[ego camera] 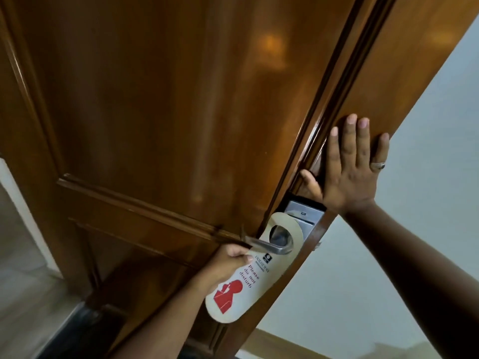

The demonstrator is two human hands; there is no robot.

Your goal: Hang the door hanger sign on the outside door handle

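wooden door | pale wall | silver lock plate | light floor

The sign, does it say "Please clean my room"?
No, the sign hanging on the door handle reads "Please do not disturb" in red letters.

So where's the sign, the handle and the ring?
sign (239, 288): head view, on its printed face by the red figure.
handle (269, 246): head view, on the metal lever, through the sign's hole.
ring (378, 165): head view, on the band, right hand's finger.
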